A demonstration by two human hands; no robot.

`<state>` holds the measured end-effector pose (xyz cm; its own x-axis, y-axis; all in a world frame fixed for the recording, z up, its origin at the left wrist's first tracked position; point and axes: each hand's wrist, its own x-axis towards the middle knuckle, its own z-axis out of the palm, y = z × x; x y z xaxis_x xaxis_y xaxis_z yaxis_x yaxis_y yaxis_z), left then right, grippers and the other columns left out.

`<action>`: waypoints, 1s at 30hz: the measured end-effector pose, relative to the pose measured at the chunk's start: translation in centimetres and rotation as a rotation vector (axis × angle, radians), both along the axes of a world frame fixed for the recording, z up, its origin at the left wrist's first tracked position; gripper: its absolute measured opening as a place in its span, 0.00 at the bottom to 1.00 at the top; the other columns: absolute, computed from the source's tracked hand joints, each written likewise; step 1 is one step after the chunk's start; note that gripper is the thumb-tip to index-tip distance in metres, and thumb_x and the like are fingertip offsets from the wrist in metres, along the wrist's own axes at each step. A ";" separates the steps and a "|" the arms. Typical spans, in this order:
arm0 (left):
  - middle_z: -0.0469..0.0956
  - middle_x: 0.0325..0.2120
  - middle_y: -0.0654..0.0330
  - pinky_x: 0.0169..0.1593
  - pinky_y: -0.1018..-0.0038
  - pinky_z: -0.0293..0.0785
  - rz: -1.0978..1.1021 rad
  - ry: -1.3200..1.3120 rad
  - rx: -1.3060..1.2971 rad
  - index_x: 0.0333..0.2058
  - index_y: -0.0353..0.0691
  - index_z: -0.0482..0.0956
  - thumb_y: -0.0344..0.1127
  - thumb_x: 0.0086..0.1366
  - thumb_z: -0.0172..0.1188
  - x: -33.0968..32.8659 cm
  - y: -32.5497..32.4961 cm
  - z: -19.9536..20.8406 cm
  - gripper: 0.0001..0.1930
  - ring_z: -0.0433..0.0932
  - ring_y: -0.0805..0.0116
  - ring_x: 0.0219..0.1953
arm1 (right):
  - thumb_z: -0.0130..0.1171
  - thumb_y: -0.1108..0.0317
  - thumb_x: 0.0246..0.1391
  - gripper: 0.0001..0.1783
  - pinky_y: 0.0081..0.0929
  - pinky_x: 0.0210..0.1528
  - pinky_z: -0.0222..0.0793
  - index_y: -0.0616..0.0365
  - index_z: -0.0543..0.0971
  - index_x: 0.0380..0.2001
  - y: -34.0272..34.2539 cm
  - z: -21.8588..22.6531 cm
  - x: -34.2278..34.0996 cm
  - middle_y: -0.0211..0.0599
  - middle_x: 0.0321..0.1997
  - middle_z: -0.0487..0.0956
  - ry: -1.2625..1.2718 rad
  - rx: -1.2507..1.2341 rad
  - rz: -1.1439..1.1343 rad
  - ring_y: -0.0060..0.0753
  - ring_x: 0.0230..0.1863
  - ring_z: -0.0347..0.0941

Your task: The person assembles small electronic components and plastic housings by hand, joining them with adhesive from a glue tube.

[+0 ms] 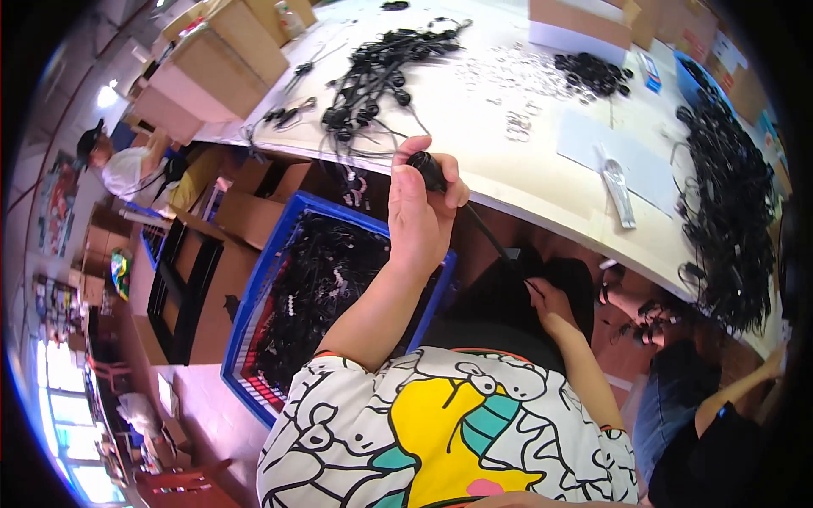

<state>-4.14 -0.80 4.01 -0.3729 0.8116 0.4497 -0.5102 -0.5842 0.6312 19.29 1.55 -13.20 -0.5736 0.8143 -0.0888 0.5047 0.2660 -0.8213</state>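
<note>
My left hand (415, 212) is raised at the table's near edge, its fingers wrapped round a black cylindrical fitting (429, 173) with a round end facing up. From the fitting a black cable (483, 227) runs down to the right. Lower, over my lap, my right hand (550, 306) pinches the cable's lower part. Just beyond my left hand, a tangled heap of black cables with round fittings (373, 76) lies on the white table (500, 169).
A blue crate (254, 288) full of dark cables stands left of my lap. On the table are small clear rings (517, 123), black rings (593, 74), a silver tool (618, 193) and a long cable bundle (728, 212). A person sits close at right; another works far left.
</note>
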 end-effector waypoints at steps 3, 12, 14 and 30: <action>0.65 0.26 0.60 0.30 0.78 0.60 0.030 0.031 0.013 0.47 0.43 0.57 0.52 0.63 0.41 -1.6 -0.3 1.0 0.21 0.61 0.74 0.22 | 0.48 0.64 0.51 0.10 0.37 0.35 0.67 0.54 0.73 0.37 0.2 -1.7 -0.7 0.47 0.30 0.75 -0.253 0.115 0.033 0.49 0.34 0.72; 0.65 0.24 0.62 0.27 0.78 0.58 0.059 0.056 -0.112 0.44 0.47 0.61 0.57 0.57 0.47 -1.9 -1.3 1.6 0.24 0.59 0.74 0.20 | 0.46 0.57 0.52 0.13 0.42 0.35 0.67 0.51 0.73 0.36 -0.5 -3.6 -0.4 0.47 0.30 0.75 -0.525 0.133 0.202 0.50 0.34 0.72; 0.65 0.24 0.62 0.27 0.78 0.58 0.022 0.079 -0.111 0.45 0.47 0.61 0.57 0.57 0.47 -1.5 -1.2 1.3 0.24 0.59 0.74 0.20 | 0.50 0.57 0.50 0.17 0.40 0.39 0.66 0.56 0.71 0.39 -1.0 -3.2 0.4 0.47 0.33 0.75 -0.450 0.228 0.229 0.47 0.38 0.71; 0.61 0.48 0.60 0.53 0.75 0.58 -0.480 0.221 -0.505 0.56 0.36 0.49 0.40 0.60 0.51 10.0 -2.0 -12.5 0.30 0.63 0.70 0.48 | 0.57 0.71 0.45 0.05 0.19 0.27 0.64 0.62 0.78 0.23 1.2 12.3 -2.0 0.32 0.21 0.76 0.512 0.039 -0.120 0.20 0.23 0.70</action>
